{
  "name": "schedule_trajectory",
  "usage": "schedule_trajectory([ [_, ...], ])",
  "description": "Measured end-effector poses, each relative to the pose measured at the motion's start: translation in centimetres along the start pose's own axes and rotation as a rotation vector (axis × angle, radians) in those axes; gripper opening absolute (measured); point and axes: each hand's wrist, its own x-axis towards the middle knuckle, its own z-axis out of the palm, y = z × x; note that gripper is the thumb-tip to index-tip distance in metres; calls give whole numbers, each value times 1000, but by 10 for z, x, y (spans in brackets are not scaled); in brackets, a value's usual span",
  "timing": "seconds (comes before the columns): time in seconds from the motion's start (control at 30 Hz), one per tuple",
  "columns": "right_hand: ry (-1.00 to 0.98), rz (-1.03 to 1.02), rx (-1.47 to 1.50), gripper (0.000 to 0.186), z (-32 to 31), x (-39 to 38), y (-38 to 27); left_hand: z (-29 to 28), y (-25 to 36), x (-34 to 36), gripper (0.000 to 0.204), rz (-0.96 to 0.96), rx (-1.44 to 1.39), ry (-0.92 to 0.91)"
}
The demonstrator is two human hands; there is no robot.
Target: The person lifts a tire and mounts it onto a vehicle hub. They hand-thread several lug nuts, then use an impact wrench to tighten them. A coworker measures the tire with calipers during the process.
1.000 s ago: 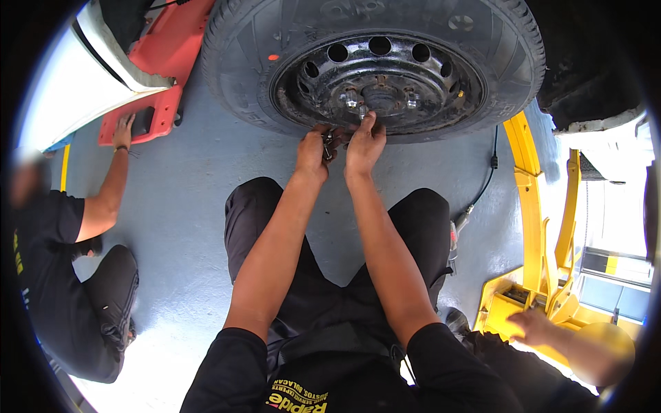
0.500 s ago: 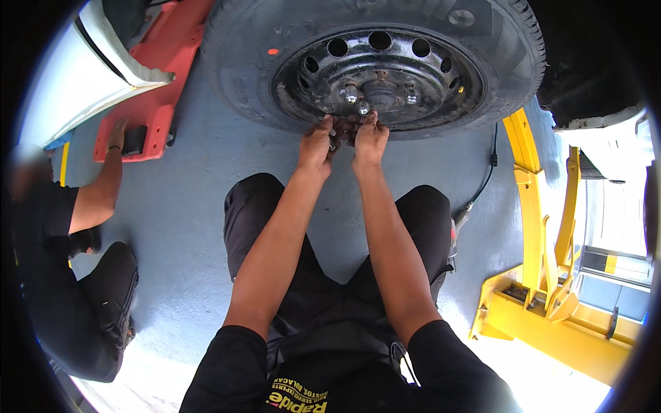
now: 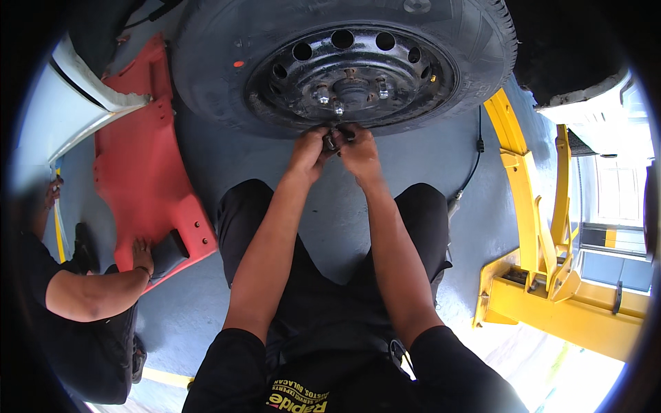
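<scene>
In front of me a black steel wheel (image 3: 289, 103) with its tire (image 3: 213, 89) is up off the floor. Three shiny lug nuts (image 3: 338, 108) sit on it around the hub (image 3: 352, 92). Just below the wheel's lower edge, my left hand (image 3: 310, 153) is closed on metal lug nuts (image 3: 330, 142); the fingers hide how many. Against it, my right hand (image 3: 360, 154) has its fingers curled and pinched together. What those fingers hold, if anything, is dark and mostly hidden.
At left a co-worker's hand (image 3: 142, 256) rests on a red mechanic's creeper (image 3: 141, 172) with a black headrest (image 3: 169, 253). Yellow lift arms (image 3: 513, 158) and their base (image 3: 564, 306) stand at right. A hose (image 3: 475, 168) runs down beside my right knee.
Both hands have come slightly down from the lug nuts and closer together. The co-worker has drawn the red creeper nearer and turned it. My view has shifted a little, moving the wheel leftward.
</scene>
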Motion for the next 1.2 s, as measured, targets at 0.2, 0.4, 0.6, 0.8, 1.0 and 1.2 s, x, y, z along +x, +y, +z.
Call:
schedule_trajectory([
  [0.2, -86, -26, 154, 26, -33, 2, -12, 5, 6, 3, 24, 4, -54, -106],
  [0.4, -46, -75, 353, 29, -35, 11, -2, 20, 10, -4, 24, -7, -131, -67],
  [0.6, 487, -9, 695, 25, -19, 18, 6, 19, 3, 2, 22, -2, -135, -86],
  [0.8, 495, -43, 899, 26, -9, 22, -7, 13, 2, 6, 21, 10, -119, -95],
  [1.0, 417, 53, 1175, 29, -5, 21, -6, 11, 4, 1, 21, 37, -70, -103],
  [1.2, 424, 127, 1217, 31, -9, 16, -12, 13, 1, 2, 21, 47, -58, -90],
])
